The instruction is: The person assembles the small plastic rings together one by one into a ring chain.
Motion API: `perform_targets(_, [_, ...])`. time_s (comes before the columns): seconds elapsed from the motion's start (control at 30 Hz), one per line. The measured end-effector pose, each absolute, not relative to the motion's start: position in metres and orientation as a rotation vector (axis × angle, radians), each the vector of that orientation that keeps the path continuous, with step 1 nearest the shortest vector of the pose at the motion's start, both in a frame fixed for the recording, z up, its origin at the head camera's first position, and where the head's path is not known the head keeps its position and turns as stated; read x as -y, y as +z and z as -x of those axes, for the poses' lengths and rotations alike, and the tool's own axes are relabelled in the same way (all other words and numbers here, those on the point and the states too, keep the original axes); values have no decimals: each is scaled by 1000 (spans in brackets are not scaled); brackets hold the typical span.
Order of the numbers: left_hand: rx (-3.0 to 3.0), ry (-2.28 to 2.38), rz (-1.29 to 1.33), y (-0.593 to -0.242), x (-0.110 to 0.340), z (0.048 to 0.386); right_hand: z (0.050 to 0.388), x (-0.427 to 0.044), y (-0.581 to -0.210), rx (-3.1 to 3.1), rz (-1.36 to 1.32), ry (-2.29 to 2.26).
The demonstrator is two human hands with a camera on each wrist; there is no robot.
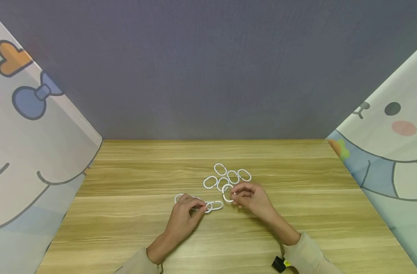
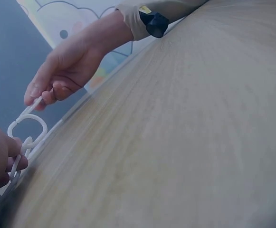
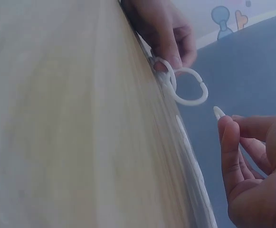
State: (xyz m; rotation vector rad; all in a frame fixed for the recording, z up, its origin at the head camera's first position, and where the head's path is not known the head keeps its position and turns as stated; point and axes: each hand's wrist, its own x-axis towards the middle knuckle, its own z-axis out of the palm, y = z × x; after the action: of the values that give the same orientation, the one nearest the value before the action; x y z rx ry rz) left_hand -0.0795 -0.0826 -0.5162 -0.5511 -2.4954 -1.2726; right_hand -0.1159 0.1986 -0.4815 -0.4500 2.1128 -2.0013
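Between its thumb and fingertips my left hand pinches one link of a short chain of white plastic rings. The chain's end link sticks out past the fingertips toward the right, with a small split in its side. Part of the chain is hidden under the left hand. My right hand pinches a single white split ring and holds it up near the end link. In the right wrist view only the tip of that ring shows beyond the fingers. The head view shows a gap between ring and chain.
Several loose white rings, among them one oval ring, lie in a cluster on the wooden table beyond the hands. A grey wall stands behind the table, with cartoon-printed panels at both sides. A black device sits at the right cuff.
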Motion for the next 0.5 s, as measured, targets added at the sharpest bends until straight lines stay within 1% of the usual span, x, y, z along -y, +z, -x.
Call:
perform_targets(0.3, [2495, -1271, 549, -516, 82, 80, 107, -187, -484, -2078, 561, -1999])
perform_targets(0.5, [2495, -1257, 547, -515, 82, 80, 102, -181, -483, -2038, 519, -1988])
